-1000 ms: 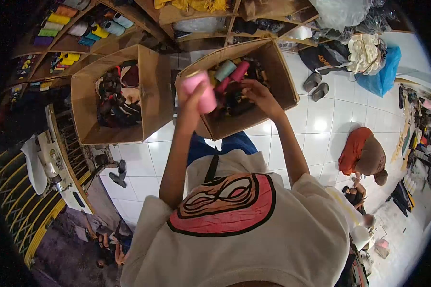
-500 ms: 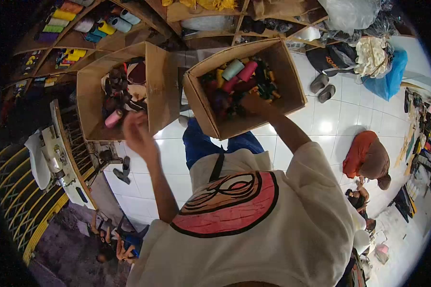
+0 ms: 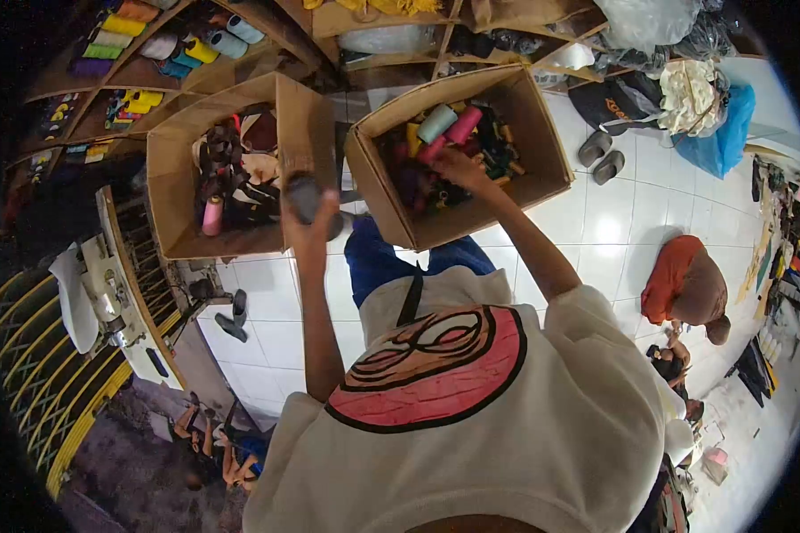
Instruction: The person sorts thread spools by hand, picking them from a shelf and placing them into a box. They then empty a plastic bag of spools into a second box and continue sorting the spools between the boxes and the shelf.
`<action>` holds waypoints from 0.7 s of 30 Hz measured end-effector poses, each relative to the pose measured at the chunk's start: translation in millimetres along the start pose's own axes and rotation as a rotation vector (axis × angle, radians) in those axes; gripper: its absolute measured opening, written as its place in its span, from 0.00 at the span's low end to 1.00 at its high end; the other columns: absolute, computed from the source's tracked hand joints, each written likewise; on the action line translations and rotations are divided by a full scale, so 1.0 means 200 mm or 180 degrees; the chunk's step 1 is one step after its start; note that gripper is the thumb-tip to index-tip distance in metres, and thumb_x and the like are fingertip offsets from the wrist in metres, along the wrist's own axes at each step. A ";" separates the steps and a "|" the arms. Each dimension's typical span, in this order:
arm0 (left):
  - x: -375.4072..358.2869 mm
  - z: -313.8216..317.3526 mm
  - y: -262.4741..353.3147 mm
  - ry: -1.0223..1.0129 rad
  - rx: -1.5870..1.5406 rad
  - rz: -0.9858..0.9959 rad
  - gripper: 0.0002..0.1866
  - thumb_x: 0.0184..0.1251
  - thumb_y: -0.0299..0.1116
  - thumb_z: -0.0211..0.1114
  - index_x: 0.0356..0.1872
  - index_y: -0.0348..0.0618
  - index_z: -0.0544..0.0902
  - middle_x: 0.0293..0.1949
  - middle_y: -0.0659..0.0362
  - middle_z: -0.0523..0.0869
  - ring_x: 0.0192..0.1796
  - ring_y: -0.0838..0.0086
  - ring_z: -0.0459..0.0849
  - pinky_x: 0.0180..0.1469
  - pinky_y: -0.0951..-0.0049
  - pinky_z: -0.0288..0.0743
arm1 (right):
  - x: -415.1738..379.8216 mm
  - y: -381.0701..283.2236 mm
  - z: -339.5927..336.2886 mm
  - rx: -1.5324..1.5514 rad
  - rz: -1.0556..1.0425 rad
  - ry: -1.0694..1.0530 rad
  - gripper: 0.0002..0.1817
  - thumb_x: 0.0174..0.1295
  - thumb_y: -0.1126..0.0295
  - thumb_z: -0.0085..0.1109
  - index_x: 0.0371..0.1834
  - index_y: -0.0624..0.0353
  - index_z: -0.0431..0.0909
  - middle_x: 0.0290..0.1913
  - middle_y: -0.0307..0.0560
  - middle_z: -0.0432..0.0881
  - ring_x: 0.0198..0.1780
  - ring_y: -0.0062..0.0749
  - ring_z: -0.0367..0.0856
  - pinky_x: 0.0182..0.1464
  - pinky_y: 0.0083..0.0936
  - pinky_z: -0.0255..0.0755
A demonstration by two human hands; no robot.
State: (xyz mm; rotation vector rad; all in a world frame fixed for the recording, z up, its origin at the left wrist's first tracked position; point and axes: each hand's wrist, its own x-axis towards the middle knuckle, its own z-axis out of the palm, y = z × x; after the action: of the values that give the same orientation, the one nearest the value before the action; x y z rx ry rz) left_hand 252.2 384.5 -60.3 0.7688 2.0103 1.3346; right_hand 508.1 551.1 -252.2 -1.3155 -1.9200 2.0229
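My left hand [image 3: 309,233] is closed round a dark grey spool [image 3: 303,197] at the near right edge of the left cardboard box [image 3: 307,115]. That box holds dark and beige pieces and a pink spool [image 3: 212,216] standing in its near left corner. Inside the right cardboard box [image 3: 378,191], my right hand [image 3: 462,171] is over the thread spools with its fingers apart, close below a pale green spool [image 3: 437,123] and a magenta spool [image 3: 464,125]. Its fingertips are partly lost among dark spools.
Shelves with coloured spools [image 3: 200,51] rise behind the boxes. A sewing machine [image 3: 107,306] is at the left, by a yellow metal gate. Grey sandals [image 3: 608,167] and a blue bag [image 3: 724,133] lie at the right. Other people sit on the floor at both sides.
My left hand has moved right, away from the pink spool, and now has a dark spool in it. The pink spool stands more upright. My right hand has shifted slightly left and up among the spools.
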 end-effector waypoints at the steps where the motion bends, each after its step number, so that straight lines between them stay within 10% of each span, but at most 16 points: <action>1: 0.00 -0.09 0.08 0.0268 -0.0316 -0.0068 0.27 0.60 0.42 0.73 0.56 0.40 0.75 0.50 0.59 0.80 0.51 0.72 0.77 0.55 0.69 0.71 | 0.02 0.02 0.04 -0.0498 0.0212 -0.0131 0.23 0.63 0.54 0.56 0.55 0.58 0.77 0.47 0.49 0.83 0.44 0.36 0.83 0.43 0.34 0.76; 6: 0.09 -0.47 0.09 0.1704 -0.0108 0.0224 0.41 0.64 0.52 0.67 0.70 0.39 0.60 0.64 0.47 0.69 0.63 0.61 0.71 0.64 0.64 0.66 | 0.34 0.59 0.33 -0.1513 0.0303 -0.0622 0.25 0.54 0.56 0.57 0.52 0.59 0.77 0.51 0.65 0.81 0.50 0.55 0.81 0.51 0.43 0.76; 8: 0.08 -0.49 0.18 0.2027 -0.0114 0.0364 0.42 0.67 0.53 0.63 0.71 0.37 0.56 0.65 0.47 0.68 0.65 0.62 0.69 0.65 0.65 0.65 | 0.39 0.80 0.46 -0.2012 0.0010 0.0139 0.25 0.54 0.54 0.59 0.52 0.58 0.78 0.49 0.65 0.81 0.50 0.55 0.82 0.51 0.45 0.76; 15: -0.02 -0.32 0.17 0.0403 0.0282 0.0463 0.29 0.73 0.35 0.58 0.71 0.42 0.60 0.62 0.50 0.74 0.63 0.66 0.73 0.66 0.64 0.65 | 0.14 0.31 0.42 -0.2076 0.1023 0.0380 0.24 0.57 0.49 0.58 0.49 0.56 0.79 0.46 0.64 0.83 0.47 0.57 0.83 0.49 0.48 0.77; 18: -0.06 -0.16 0.09 -0.0476 -0.0249 0.0331 0.26 0.72 0.27 0.59 0.69 0.44 0.63 0.58 0.52 0.79 0.57 0.69 0.78 0.61 0.67 0.70 | 0.29 0.64 0.41 -0.2031 0.0016 0.0211 0.25 0.58 0.46 0.59 0.44 0.58 0.81 0.41 0.59 0.85 0.40 0.53 0.85 0.47 0.46 0.78; 21: -0.09 0.02 -0.04 -0.0828 0.0076 0.0613 0.24 0.71 0.24 0.58 0.66 0.44 0.66 0.57 0.55 0.79 0.53 0.72 0.80 0.56 0.70 0.73 | 0.06 0.26 0.30 -0.0405 0.0583 0.0362 0.25 0.59 0.45 0.60 0.42 0.58 0.82 0.35 0.48 0.84 0.33 0.42 0.83 0.45 0.41 0.79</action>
State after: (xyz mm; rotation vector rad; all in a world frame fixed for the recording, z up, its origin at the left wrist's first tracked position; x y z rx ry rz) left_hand 266.1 370.8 -66.8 1.1103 1.7852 1.2437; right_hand 489.1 499.3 -310.5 -1.6544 -1.9719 1.8797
